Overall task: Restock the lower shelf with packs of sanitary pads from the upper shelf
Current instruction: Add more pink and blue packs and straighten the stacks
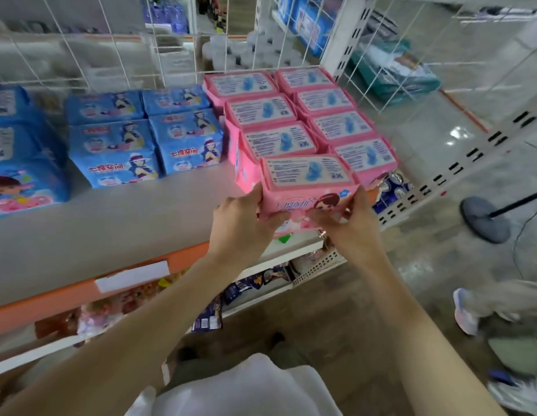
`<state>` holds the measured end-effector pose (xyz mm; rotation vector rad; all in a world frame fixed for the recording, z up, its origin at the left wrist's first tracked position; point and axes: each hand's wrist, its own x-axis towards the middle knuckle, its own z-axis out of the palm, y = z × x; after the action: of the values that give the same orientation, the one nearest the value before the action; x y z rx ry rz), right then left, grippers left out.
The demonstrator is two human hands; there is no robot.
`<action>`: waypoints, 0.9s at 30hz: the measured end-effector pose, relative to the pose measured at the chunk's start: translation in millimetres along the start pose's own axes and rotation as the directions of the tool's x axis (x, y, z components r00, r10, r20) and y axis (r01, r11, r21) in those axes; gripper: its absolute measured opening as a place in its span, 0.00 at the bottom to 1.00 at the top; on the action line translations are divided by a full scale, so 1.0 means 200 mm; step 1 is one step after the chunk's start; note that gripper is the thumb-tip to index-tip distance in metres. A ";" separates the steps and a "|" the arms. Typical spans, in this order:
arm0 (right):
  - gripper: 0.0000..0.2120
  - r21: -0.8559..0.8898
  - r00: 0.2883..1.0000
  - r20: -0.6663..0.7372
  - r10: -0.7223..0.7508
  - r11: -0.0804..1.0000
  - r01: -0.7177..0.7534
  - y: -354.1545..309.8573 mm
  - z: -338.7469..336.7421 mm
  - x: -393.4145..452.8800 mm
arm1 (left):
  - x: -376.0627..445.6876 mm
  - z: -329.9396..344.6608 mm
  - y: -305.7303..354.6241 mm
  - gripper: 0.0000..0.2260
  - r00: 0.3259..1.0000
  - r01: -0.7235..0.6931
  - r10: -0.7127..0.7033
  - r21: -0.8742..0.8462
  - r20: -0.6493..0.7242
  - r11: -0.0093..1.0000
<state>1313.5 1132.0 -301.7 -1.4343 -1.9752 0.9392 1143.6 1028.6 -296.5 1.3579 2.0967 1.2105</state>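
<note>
1. At the front edge of the shelf (117, 217), near its right corner, both hands hold the same pink pack (306, 187) of sanitary pads: the left hand (243, 223) curls round its left end, the right hand (351, 223) round its right end, thumbs on the front face.
2. That pack is the frontmost of two rows of pink packs (303, 115) running back to the wire grid (171, 40); blue packs (147, 133) lie to the left.
3. To do this step well, I judge the grip should stay even at both ends, so the soft wrapper does not buckle, and the pack should come straight out toward the front edge, without dragging the neighbour beside it.
4. Once free, it should go down level.
5. Hard to make out: the lower shelves (255, 283) are mostly hidden under the orange edge strip (66, 295) and the forearms, so the free slot cannot be seen.
6. Fingers behind the pack are hidden, and motion blur smears the printing.
</note>
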 end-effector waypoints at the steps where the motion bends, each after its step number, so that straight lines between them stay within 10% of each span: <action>1: 0.34 -0.006 1.000 0.006 -0.019 1.000 0.019 0.00 0.00 0.03 | 0.01 0.01 0.00 0.20 1.000 0.004 -0.004 0.001 -0.016 1.000; 27: 0.40 0.182 0.922 0.275 -0.272 0.956 0.228 0.12 0.16 0.27 | 0.02 0.21 -0.09 0.23 0.947 0.210 -0.160 0.163 -0.278 0.964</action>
<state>1286.6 1181.4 -339.4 -0.9725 -2.1877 1.2083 1161.2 1048.4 -334.0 1.0894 2.5198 1.1907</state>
